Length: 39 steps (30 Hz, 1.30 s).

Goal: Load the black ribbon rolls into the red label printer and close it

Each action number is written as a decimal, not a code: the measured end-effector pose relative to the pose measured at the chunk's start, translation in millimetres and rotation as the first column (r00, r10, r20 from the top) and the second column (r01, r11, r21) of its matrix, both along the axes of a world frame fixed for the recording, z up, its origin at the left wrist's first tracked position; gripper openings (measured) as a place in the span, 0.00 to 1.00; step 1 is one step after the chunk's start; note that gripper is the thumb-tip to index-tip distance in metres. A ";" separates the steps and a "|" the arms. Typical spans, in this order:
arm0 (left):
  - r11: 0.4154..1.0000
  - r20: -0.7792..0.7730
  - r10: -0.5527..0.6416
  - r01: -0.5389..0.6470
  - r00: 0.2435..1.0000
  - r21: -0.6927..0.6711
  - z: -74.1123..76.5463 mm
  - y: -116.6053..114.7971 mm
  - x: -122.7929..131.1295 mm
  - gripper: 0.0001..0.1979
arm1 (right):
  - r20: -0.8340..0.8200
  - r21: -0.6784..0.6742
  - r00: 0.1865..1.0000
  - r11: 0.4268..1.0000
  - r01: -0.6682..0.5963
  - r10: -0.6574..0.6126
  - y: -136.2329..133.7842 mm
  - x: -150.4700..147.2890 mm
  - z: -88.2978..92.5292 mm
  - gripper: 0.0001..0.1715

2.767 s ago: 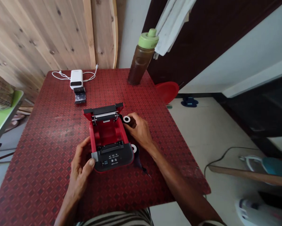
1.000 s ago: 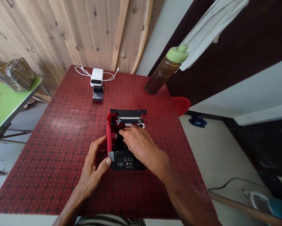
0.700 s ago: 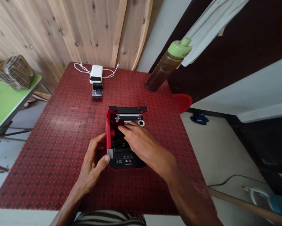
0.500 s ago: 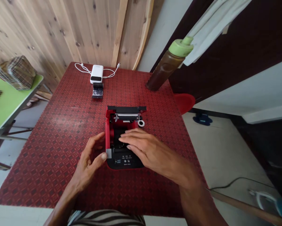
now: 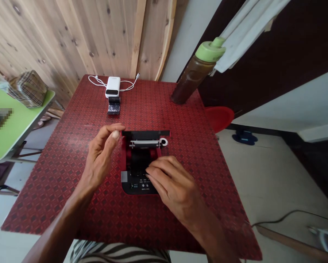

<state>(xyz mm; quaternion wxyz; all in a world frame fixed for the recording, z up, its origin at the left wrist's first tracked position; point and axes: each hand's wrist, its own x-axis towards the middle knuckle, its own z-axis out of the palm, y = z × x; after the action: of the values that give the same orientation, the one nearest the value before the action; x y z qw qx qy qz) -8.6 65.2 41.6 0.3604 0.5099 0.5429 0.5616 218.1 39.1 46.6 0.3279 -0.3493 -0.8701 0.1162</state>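
A small red and black printer (image 5: 138, 182) sits on the red patterned table (image 5: 70, 175), its lid (image 5: 146, 133) standing open at the back. A dark roll lies in its red bay (image 5: 139, 159). My left hand (image 5: 102, 155) has its thumb and fingertips on the lid's left corner. My right hand (image 5: 172, 182) lies on the printer's front right, fingers curled over the edge of the bay, holding nothing I can make out. A white ring (image 5: 164, 142) shows at the lid's right end.
A white power bank (image 5: 112, 86) with a cable and a small black device (image 5: 114, 108) lie at the table's far edge. A brown bottle with a green cap (image 5: 192, 75) stands far right. A green table (image 5: 5, 128) with a plaid pouch is to the left.
My left hand went from the printer's front left corner up to the lid's left corner. My right hand drew back out of the bay to the printer's front edge.
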 end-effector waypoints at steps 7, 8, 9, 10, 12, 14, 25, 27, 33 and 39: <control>0.980 0.159 0.051 -0.019 0.986 -0.198 -15.6 -43.0 13.5 0.19 | 0.031 0.192 0.988 0.971 0.144 -0.152 -29.6 -3.9 -10.2 0.16; 0.972 0.201 0.056 -0.007 0.978 -0.235 -19.9 -47.5 15.1 0.25 | 0.031 0.207 0.982 0.963 0.174 -0.184 -30.7 -4.4 -11.8 0.16; 0.963 0.241 0.056 0.011 0.969 -0.268 -23.9 -51.1 16.2 0.29 | 0.029 0.210 0.977 0.957 0.201 -0.211 -31.0 -4.8 -13.2 0.15; 0.953 0.274 0.045 0.041 0.961 -0.301 -27.4 -53.7 16.9 0.33 | 0.023 0.204 0.973 0.954 0.220 -0.229 -30.7 -4.9 -14.4 0.13; 0.932 0.322 0.016 0.103 0.947 -0.348 -32.1 -56.5 17.0 0.34 | 0.005 0.169 0.974 0.960 0.222 -0.227 -28.5 -4.8 -16.2 0.09; 0.921 0.335 -0.010 0.139 0.942 -0.364 -34.2 -57.2 16.2 0.35 | -0.006 0.136 0.980 0.971 0.199 -0.200 -26.0 -4.2 -17.2 0.07; 0.932 0.247 0.000 0.090 0.969 -0.351 -34.0 -55.8 17.4 0.32 | -0.010 0.070 0.980 0.977 0.200 -0.200 -25.6 -4.1 -18.2 0.06; 0.934 0.246 0.013 0.076 0.969 -0.350 -34.7 -55.0 18.5 0.34 | -0.028 0.064 0.979 0.977 0.205 -0.204 -25.9 -4.5 -19.7 0.06; 0.926 0.214 0.040 0.044 0.976 -0.376 -34.3 -68.1 15.2 0.32 | -0.225 -0.043 0.935 0.962 0.271 -0.273 -39.8 3.4 -27.8 0.16; 0.925 0.274 -0.041 0.140 0.961 -0.353 -31.8 -81.6 10.7 0.33 | -0.190 -0.402 0.795 0.785 0.472 -0.576 -71.6 9.9 -55.7 0.24</control>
<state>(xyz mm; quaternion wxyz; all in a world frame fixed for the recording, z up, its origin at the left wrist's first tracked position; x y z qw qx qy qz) 2.1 -16.4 9.8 0.5439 0.3792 0.5621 0.4944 228.0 -32.5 -9.1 0.4123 -0.6079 -0.6430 0.2169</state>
